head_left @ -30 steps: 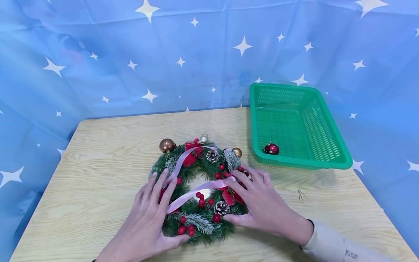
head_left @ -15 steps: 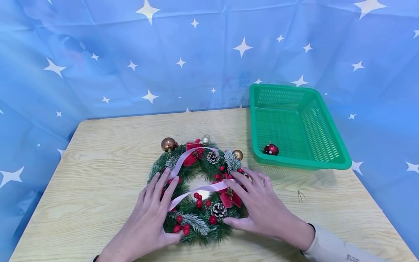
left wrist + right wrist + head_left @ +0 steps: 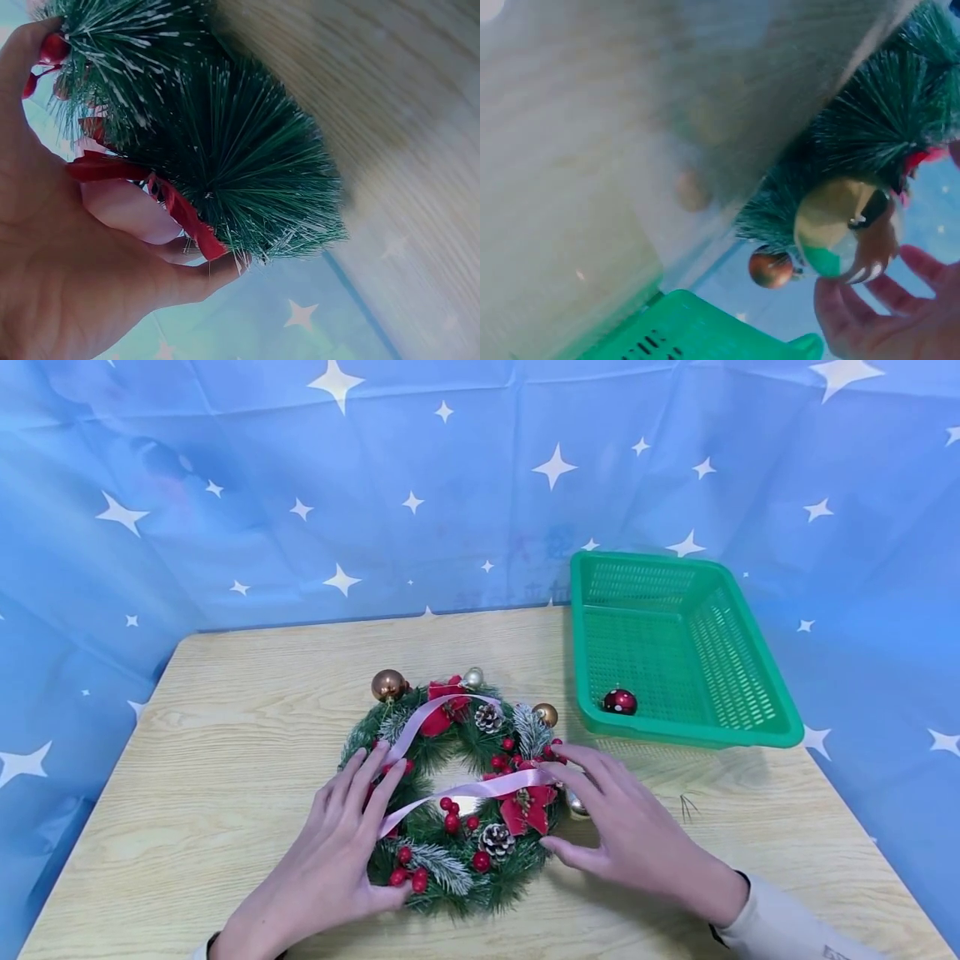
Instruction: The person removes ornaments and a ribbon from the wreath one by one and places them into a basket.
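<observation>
A green wreath (image 3: 498, 881) with red flowers, berries and pinecones lies on the table between both hands. My left hand (image 3: 322, 860) holds its left side, thumb at the front by the red berries (image 3: 408, 870) and fingers across the top. A pale pink ribbon (image 3: 487, 787) crosses the wreath and passes under the fingertips of both hands. At the right edge, my right hand (image 3: 637, 835) has its fingers spread and lightly bent. In the right wrist view its fingertips are close to a shiny gold ball (image 3: 840, 229) hanging on the wreath's outer side.
A green basket (image 3: 690, 739) stands at the back right, with a dark red spotted ball (image 3: 619, 702) in it. Thin dark bits (image 3: 687, 808) lie right of the right hand. Bronze (image 3: 388, 685) and silver balls (image 3: 473, 677) stick out at the wreath's far edge.
The wreath has turned slightly, its front berries and pinecone shifting left. My right hand has drawn back to the right, uncovering the red flower and the gold ball. The left hand has barely moved.
</observation>
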{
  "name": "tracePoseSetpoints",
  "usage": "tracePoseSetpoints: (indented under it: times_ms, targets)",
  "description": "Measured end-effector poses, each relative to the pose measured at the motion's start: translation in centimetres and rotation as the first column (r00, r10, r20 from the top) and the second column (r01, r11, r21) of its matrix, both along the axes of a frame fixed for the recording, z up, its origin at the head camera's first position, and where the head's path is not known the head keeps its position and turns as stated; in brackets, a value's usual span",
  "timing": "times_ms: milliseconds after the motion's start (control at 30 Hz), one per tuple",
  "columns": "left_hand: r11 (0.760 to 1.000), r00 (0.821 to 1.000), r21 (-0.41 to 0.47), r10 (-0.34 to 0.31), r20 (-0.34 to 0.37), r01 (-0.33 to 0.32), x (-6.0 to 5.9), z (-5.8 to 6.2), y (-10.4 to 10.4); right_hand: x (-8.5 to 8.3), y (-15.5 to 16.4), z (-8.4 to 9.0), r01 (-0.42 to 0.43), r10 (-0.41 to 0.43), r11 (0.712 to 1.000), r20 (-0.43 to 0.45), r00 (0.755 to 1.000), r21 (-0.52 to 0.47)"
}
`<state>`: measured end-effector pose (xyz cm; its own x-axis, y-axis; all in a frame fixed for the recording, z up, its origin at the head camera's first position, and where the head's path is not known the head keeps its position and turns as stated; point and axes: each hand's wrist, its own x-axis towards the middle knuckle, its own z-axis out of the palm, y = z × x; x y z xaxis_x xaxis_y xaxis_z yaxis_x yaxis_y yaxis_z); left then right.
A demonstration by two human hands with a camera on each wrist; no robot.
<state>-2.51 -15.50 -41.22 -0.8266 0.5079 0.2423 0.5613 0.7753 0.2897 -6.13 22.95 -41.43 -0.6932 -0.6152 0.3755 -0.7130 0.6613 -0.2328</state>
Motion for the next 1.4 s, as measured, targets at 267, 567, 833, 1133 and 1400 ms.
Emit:
tracePoseSetpoints:
  times_ms: [267, 567, 833, 1133, 1400]
  targets:
    - [1.0, 1.0, 0.019, 0.004, 0.001, -0.004, 0.0, -0.1, -0.1, 0.1, 1.2, -0.2, 0.037, -0.036, 0.997, 0.002, 0.999, -0.062]
    - [1.0, 1.0, 0.03, 0.008, -0.007, -0.008, 0.0, -0.3, -0.2, 0.0, 1.9, -0.7, 0.064, -0.061, 0.994, 0.038, 0.997, -0.085]
    - [0.999, 1.0, 0.038, 0.012, 0.007, -0.012, 0.0, -0.6, -0.1, -0.3, 2.1, -1.0, 0.024, -0.017, 0.99, 0.052, 0.998, -0.136]
    - [0.999, 1.0, 0.033, 0.0, 0.001, 0.0, -0.2, -0.4, 0.1, -0.2, 2.3, -0.8, 0.032, -0.028, 0.986, 0.028, 0.999, -0.163]
    - [0.999, 1.0, 0.033, 0.0, 0.006, -0.001, -0.1, -0.3, 0.1, -0.4, 2.3, 0.1, 0.031, -0.039, 0.983, -0.04, 0.998, -0.182]
